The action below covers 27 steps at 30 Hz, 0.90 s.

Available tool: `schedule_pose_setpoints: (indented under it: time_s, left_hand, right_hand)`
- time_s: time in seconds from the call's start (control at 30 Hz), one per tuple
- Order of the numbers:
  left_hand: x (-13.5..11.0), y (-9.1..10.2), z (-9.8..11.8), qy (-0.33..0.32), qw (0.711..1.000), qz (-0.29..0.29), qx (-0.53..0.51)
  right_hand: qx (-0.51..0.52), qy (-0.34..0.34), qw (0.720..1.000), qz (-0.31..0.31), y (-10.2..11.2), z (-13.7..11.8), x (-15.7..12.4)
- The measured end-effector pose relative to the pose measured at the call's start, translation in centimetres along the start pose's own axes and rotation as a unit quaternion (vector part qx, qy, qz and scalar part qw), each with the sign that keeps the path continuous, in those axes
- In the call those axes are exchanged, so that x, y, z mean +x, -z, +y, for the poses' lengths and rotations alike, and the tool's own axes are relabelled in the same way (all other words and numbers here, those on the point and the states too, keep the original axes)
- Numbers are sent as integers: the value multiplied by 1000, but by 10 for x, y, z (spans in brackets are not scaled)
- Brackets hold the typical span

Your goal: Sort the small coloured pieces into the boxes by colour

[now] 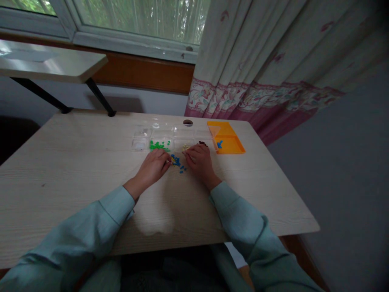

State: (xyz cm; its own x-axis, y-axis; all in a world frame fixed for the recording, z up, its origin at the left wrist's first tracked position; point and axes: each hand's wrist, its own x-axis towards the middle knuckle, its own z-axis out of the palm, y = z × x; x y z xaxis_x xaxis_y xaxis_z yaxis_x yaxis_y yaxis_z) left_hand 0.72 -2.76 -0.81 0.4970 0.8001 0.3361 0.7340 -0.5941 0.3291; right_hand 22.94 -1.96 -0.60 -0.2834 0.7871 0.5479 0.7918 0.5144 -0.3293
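Note:
My left hand (154,165) is closed in a pinch beside a small pile of blue and yellow pieces (175,160) on the table. Whatever its fingertips hold is too small to name. My right hand (199,161) also pinches, at the front edge of a clear divided plastic box (138,144); I cannot make out what is in its fingers. Green pieces (158,145) lie in one compartment, just beyond my left hand. Pale cream pieces (186,147) and dark red pieces (203,143) are in others, partly hidden by my right hand. Several loose blue pieces (182,169) lie between the hands.
To the right of the clear box sits an orange tray (234,145) with a few blue pieces (219,144) in it. A raised white shelf (51,65) on black legs stands at the back left. Behind the table (91,170) are a window and a curtain (243,81).

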Motion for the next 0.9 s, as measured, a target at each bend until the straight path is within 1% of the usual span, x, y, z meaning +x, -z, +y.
schedule_pose_setpoints:
  time_s: [0.17, 0.33, 0.5, 0.63, 0.77, 0.9]
  left_hand:
    - [0, -3, -4, 13, 1000, 9, -27]
    - [0, -4, -7, 24, 997, 46, -62]
    - [1, -3, -7, 26, 994, 70, -75]
    - [1, -3, -9, 29, 993, 74, -83]
    - [2, -3, -10, 21, 992, 75, -101]
    - [2, -6, -12, 10, 991, 75, -108]
  right_hand:
    - [-1, 6, 1000, -9, -1, 0, 0]
    - [6, 12, 1000, -8, 0, 0, -1]
    - [25, 45, 998, -33, -5, -6, -2]
    - [23, 65, 996, -57, -11, -14, -3]
    - [17, 60, 996, -56, -14, -20, -2]
    - [22, 67, 997, -41, -14, -20, -1]
